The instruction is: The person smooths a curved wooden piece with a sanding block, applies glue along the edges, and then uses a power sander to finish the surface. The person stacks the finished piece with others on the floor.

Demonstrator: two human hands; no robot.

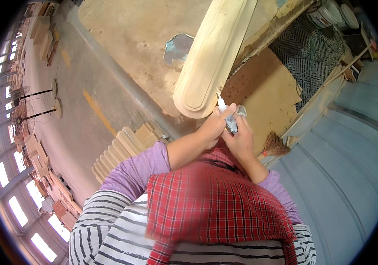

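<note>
A long pale wooden board (pixel 211 53) with rounded end and moulded edge lies angled across the worn worktop (pixel 131 53). Below its end, my left hand (pixel 215 126) is closed around a small white-nozzled bottle or tube (pixel 222 105), whose thin tip points at the board's right edge, touching or very near it. My right hand (pixel 240 143) is closed at the lower part of the same tube, fingers partly hidden. A small clear round item (pixel 241 111) shows by my fingers; I cannot make out what it is.
Stacked rounded boards (pixel 122 149) stand at lower left, near standing fans (pixel 55 107) and wood piles along the windowed wall. A straw brush (pixel 274 145) lies right of my hands. White buckets (pixel 326 15) and a dark patterned mat (pixel 304 48) are at upper right, beside blue-grey panelling (pixel 348 154).
</note>
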